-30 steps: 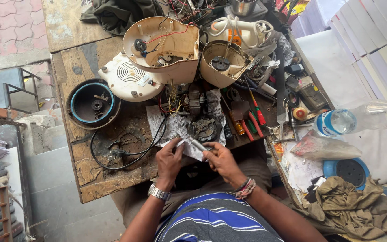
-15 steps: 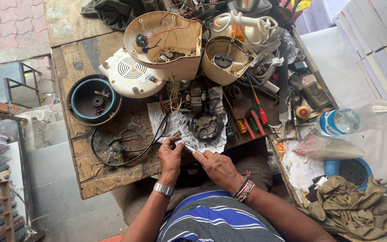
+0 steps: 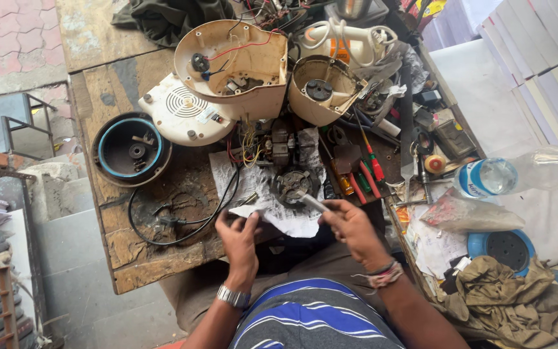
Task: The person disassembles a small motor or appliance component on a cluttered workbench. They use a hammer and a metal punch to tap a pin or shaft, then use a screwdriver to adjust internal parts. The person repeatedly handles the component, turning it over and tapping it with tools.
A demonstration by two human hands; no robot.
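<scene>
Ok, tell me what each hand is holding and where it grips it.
Right hand pinches a small grey metal rod at its near end. Left hand: fingers curled; whether it holds anything cannot be told.

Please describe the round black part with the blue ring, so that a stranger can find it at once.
Look at the wooden workbench and go to its left edge. There, left of the cream ribbed disc, lies the round black housing, open side up. Its blue inner ring sets it apart from the cream shells beside it.

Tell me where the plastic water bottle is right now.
In the head view, the water bottle lies on its side at the right edge of the workbench, right of the red-handled tools.
</scene>
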